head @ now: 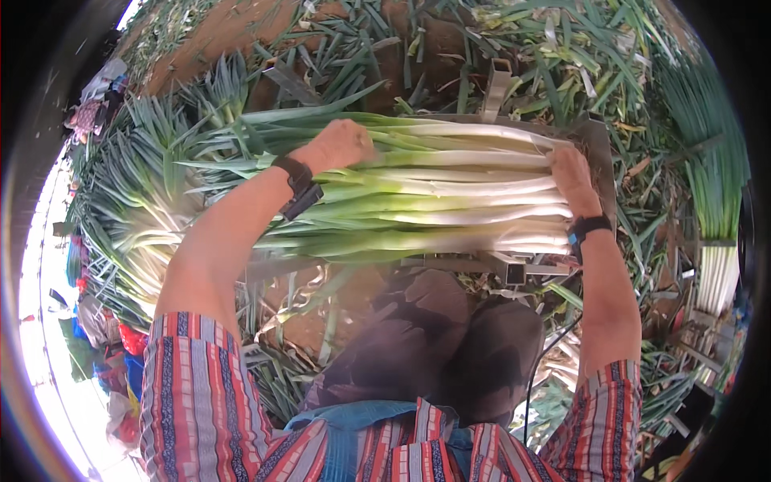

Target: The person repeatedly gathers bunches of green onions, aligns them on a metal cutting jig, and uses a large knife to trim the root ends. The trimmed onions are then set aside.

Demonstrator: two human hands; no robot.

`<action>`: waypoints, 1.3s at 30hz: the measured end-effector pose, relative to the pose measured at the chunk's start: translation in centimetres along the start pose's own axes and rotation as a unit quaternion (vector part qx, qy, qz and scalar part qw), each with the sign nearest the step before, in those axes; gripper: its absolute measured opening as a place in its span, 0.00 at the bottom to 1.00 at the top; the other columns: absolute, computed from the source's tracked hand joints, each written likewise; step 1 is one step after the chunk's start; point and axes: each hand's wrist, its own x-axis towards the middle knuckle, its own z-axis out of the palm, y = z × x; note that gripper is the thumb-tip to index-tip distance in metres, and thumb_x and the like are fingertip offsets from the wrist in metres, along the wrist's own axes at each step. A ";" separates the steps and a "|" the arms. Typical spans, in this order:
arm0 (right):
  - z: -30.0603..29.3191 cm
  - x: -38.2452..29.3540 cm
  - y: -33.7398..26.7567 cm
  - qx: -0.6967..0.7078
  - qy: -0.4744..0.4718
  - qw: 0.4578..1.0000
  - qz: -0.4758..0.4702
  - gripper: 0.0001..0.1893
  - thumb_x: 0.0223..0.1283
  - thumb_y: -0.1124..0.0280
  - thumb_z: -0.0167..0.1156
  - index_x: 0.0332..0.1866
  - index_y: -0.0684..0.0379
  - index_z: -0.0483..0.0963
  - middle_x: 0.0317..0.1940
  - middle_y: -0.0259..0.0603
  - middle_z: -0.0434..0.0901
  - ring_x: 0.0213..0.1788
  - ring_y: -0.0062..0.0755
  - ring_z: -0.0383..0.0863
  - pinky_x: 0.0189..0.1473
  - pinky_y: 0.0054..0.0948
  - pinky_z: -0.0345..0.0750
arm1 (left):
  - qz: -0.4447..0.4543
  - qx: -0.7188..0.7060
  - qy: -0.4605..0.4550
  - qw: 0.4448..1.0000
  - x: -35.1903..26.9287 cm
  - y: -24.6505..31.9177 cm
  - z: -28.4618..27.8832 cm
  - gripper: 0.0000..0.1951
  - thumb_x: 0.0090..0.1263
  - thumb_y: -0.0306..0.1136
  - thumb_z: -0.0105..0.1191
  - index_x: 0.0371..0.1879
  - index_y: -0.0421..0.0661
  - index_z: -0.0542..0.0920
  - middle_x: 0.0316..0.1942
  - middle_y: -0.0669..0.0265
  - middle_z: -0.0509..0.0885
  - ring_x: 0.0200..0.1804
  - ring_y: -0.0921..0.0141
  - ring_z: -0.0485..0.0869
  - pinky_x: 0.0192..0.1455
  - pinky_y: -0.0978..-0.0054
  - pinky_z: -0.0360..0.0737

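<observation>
Many long leeks or Welsh onions (458, 185) lie side by side across a metal frame (593, 141), green leaves to the left, white ends to the right. My left hand (346, 143), with a dark band and small device at the wrist, is curled over the green part of a stalk at the far side; its fingertips are blurred. At the white root ends my right hand (569, 172) is closed on a stalk, its wrist in a dark band. Whether the left fingers grip anything cannot be told.
Piled leeks (144, 205) stand at the left. Cut green leaves (560, 66) litter the ground beyond the frame. A bundle of leeks (717, 199) is at the far right. Square metal tubes (497, 87) stick out from the frame, above and below it. My knees (421, 325) are close to its near side.
</observation>
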 end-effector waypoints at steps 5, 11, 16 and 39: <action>3.5 -2.2 2.8 0.177 0.006 0.977 0.118 0.12 0.66 0.66 0.53 0.37 0.63 0.79 0.38 0.55 0.82 0.43 0.50 0.82 0.44 0.42 0.79 | 0.053 0.127 0.047 0.989 2.5 -1.6 -2.6 0.21 0.69 0.44 0.53 0.57 0.49 0.78 0.57 0.54 0.79 0.64 0.52 0.71 0.65 0.57 0.70; 4.0 -2.4 0.9 0.420 0.058 0.891 0.161 0.07 0.64 0.67 0.54 0.40 0.56 0.78 0.29 0.41 0.79 0.33 0.38 0.78 0.36 0.37 0.77 | 0.065 0.298 -0.011 0.952 -5.0 -17.6 1.0 0.28 0.69 0.37 0.48 0.70 0.49 0.66 0.68 0.35 0.63 0.68 0.42 0.67 0.69 0.53 0.67; -2.8 -9.3 -6.7 0.246 0.047 0.966 0.068 0.45 0.60 0.39 0.56 0.73 0.63 0.57 0.75 0.56 0.53 0.77 0.63 0.44 0.74 0.62 0.48 | -0.158 0.202 0.090 0.962 -2.9 -14.8 -0.5 0.31 0.76 0.43 0.46 0.72 0.35 0.59 0.69 0.38 0.65 0.70 0.47 0.66 0.69 0.61 0.66; 7.8 -49.6 12.0 0.187 0.079 0.241 0.949 0.67 0.42 0.36 0.69 0.76 0.69 0.37 0.65 0.66 0.65 0.66 0.54 0.70 0.69 0.38 0.65 | 0.110 -0.029 0.017 0.993 -13.6 21.0 1.5 0.20 0.76 0.26 0.49 0.64 0.35 0.71 0.62 0.58 0.77 0.58 0.67 0.79 0.64 0.69 0.72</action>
